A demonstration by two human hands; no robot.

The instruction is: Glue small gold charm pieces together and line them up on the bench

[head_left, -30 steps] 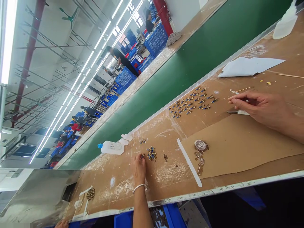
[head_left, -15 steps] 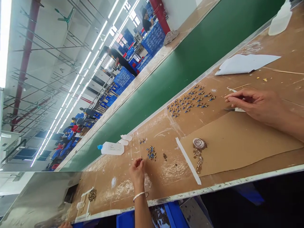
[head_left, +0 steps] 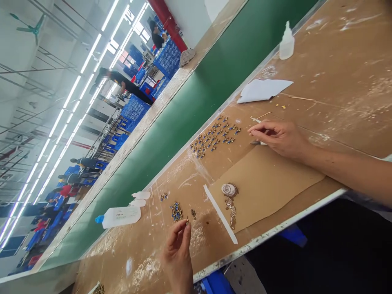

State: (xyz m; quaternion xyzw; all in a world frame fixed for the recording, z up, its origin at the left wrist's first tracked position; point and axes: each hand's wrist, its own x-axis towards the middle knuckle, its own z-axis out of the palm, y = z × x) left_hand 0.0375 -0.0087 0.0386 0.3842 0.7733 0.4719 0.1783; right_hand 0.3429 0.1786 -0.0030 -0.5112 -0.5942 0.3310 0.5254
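Observation:
My left hand [head_left: 178, 255] is closed in a pinch, thumb and forefinger holding a small dark metal piece [head_left: 187, 221] upright. Just beyond it lies a heap of small blue-and-gold metal parts [head_left: 176, 211], with a few small brown bits [head_left: 193, 214] to the right. My right hand [head_left: 277, 136] has its thumb and fingertips pressed together; what they hold, if anything, is hidden. Under that hand a blade with a pale handle [head_left: 259, 143] lies by the cardboard edge, and a thin white stick [head_left: 255, 119] shows beyond its fingertips. Left of it, similar blue-and-gold parts [head_left: 214, 136] stand in loose rows.
A cardboard sheet [head_left: 275, 179] carries a round lid with brown paste [head_left: 229, 189]. White tape [head_left: 220, 214] edges it. A blue-capped bottle [head_left: 121, 216] lies at left; a squeeze bottle [head_left: 287, 43] stands far right near folded white paper [head_left: 265, 90]. A green strip [head_left: 196, 110] runs behind.
The view has swung right, shifting most of the scene leftward. My left hand has moved rightward past the heap with its small piece. My right hand stays by the blade, fingers still together.

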